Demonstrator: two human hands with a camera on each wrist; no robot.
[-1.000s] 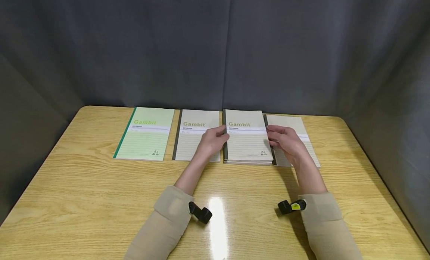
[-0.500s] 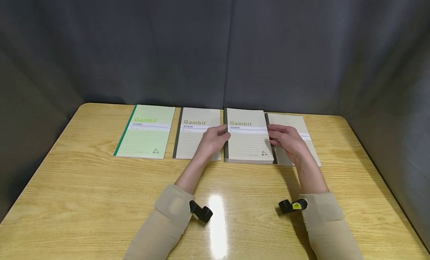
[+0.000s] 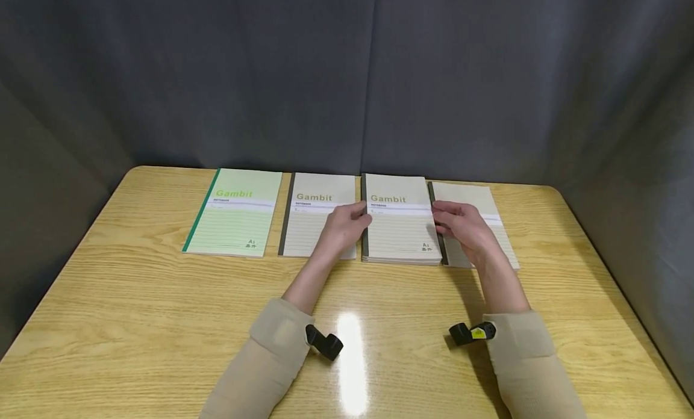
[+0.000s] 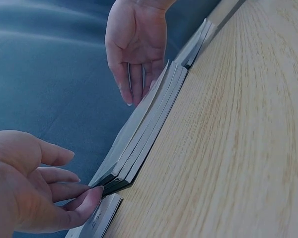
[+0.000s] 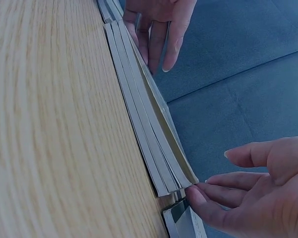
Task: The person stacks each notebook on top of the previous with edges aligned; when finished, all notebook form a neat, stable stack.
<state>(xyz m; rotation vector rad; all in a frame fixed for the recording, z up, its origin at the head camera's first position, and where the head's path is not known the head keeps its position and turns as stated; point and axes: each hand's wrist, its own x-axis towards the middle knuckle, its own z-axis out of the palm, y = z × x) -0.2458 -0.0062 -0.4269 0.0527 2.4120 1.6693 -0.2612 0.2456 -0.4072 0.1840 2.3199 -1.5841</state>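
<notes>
A neat stack of grey-white Gambit notebooks (image 3: 401,232) with dark spines lies between my hands. At its spine side, my left hand (image 3: 343,229) touches the edge with its fingertips and crosses above a grey notebook (image 3: 317,187). My right hand (image 3: 463,226) has relaxed fingers against the stack's opposite edge, over another grey notebook (image 3: 472,195). In the left wrist view, the layered pages of the stack (image 4: 149,124) show from the near side. The right wrist view shows the top cover lifting slightly from the stack (image 5: 144,109).
A green notebook (image 3: 233,220) with a green spine lies at the far left of the row. All rest near the back edge of the wooden table (image 3: 162,322), before a dark grey curtain (image 3: 260,76). Small black wrist cameras (image 3: 325,342) are strapped to both sleeves.
The stack's lower edges look more even than a second ago. Both hands stay at its sides, almost still; the whole view has shifted slightly.
</notes>
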